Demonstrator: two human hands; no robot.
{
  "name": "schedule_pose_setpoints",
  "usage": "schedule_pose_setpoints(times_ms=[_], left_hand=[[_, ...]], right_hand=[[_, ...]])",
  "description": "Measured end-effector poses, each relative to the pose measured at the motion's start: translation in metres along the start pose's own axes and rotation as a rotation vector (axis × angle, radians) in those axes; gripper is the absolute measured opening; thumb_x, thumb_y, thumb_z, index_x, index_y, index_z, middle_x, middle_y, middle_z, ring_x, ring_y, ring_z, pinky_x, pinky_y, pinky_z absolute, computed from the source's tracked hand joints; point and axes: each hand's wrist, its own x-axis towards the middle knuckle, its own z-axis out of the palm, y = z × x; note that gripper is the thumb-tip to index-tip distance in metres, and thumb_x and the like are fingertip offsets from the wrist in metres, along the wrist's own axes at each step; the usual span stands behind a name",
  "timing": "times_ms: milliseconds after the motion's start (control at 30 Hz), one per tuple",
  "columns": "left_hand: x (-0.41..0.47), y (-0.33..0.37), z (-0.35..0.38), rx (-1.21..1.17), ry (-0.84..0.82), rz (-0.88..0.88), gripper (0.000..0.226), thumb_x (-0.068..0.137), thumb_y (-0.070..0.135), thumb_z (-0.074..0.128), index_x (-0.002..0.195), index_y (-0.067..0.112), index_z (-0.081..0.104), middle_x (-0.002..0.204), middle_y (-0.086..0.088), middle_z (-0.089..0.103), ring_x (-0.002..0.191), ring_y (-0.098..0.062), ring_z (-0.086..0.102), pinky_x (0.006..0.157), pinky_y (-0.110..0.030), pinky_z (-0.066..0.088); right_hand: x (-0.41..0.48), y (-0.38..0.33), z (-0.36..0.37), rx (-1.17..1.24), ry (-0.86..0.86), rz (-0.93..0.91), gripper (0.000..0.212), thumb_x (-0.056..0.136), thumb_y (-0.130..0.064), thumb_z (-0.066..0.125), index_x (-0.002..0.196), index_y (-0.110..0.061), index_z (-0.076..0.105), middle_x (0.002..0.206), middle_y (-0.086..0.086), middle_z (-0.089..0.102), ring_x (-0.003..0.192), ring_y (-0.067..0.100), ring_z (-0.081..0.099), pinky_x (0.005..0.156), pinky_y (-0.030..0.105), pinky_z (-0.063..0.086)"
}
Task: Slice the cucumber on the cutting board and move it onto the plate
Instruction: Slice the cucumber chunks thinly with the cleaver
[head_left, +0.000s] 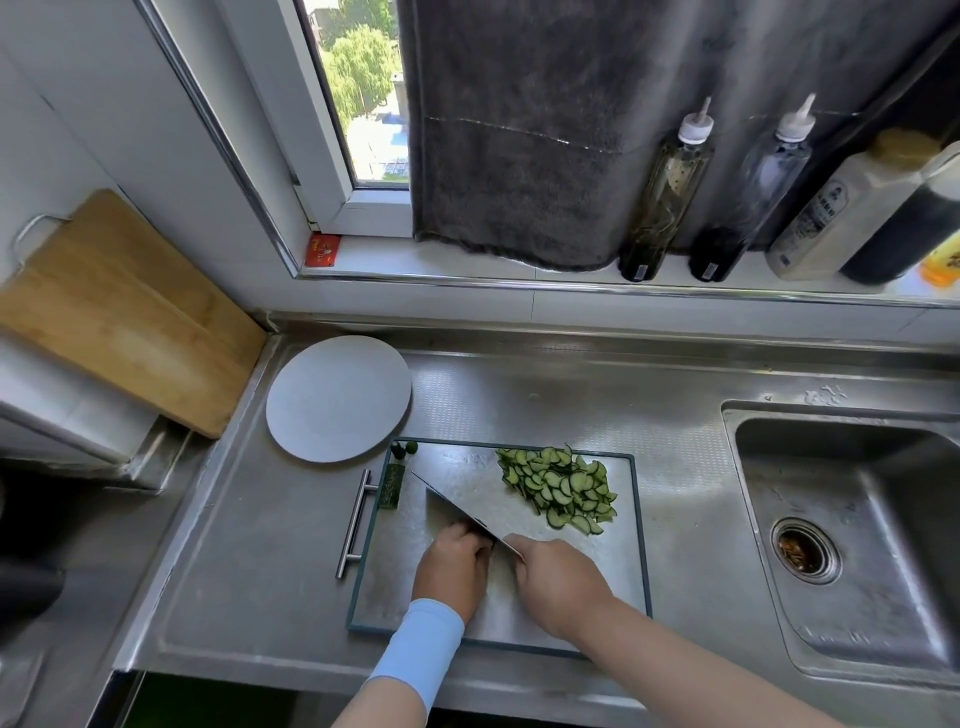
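The right hand gripped the knife; the left hand curled beside it, its hold hidden. Cucumber slices lay mid-frame on the cutting board. Safest cutting likely meant knuckles leading against the knife.

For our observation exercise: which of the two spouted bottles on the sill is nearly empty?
The right bottle, dark liquid only at its base; the left bottle looks yellowish throughout.

A brushed stainless-steel counter ran beneath the window. Toward its far-left corner sat a round white plate. Just beside that, at the near edge, lay a rectangular steel cutting board with a dark rim. A sink was sunk into the right end.
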Motion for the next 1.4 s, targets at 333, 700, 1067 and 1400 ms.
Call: schedule_pose_setpoints(times_ms=[333, 700, 1067, 1400], left_hand=[[-0.002, 0.006, -0.006, 0.036, 0.026, 0.060, 0.019, 0.062, 0.003, 0.082, 0.069, 0.019, 0.075, 0.080, -0.001, 0.069, 0.067, -0.023, 0.065, 0.054, -0.024, 0.053], [-0.001, -0.004, 0.004, -0.021, 0.032, -0.006, 0.007, 0.077, 0.014, 0.074, 0.077, 0.020, 0.076, 0.086, 0.000, 0.068, 0.077, -0.021, 0.063, 0.065, -0.029, 0.054], [-0.004, -0.002, 0.005, -0.041, 0.073, 0.002, 0.012, 0.070, 0.010, 0.081, 0.075, 0.020, 0.077, 0.080, 0.003, 0.067, 0.070, -0.018, 0.063, 0.060, -0.019, 0.048], [-0.004, 0.001, 0.000, -0.016, 0.108, 0.069, 0.019, 0.063, 0.007, 0.086, 0.071, 0.021, 0.075, 0.078, 0.004, 0.069, 0.065, -0.016, 0.064, 0.056, -0.016, 0.047]], right_hand=[[-0.033, 0.013, -0.001, -0.025, 0.064, -0.045, 0.025, 0.100, -0.024, 0.035, 0.115, -0.031, 0.053, 0.081, 0.000, 0.063, 0.074, 0.025, 0.055, 0.062, 0.036, 0.040], [-0.024, 0.011, -0.003, -0.028, -0.028, -0.007, 0.028, 0.097, -0.018, 0.036, 0.114, -0.029, 0.055, 0.084, 0.002, 0.064, 0.078, 0.027, 0.057, 0.066, 0.036, 0.046], [-0.003, -0.002, 0.001, -0.055, -0.015, -0.011, 0.037, 0.098, -0.023, 0.035, 0.128, -0.033, 0.056, 0.102, 0.006, 0.070, 0.092, 0.030, 0.062, 0.076, 0.038, 0.053], [-0.040, 0.019, -0.001, -0.029, 0.018, -0.010, 0.023, 0.098, -0.023, 0.036, 0.112, -0.031, 0.053, 0.080, 0.003, 0.065, 0.075, 0.025, 0.058, 0.070, 0.040, 0.050]])
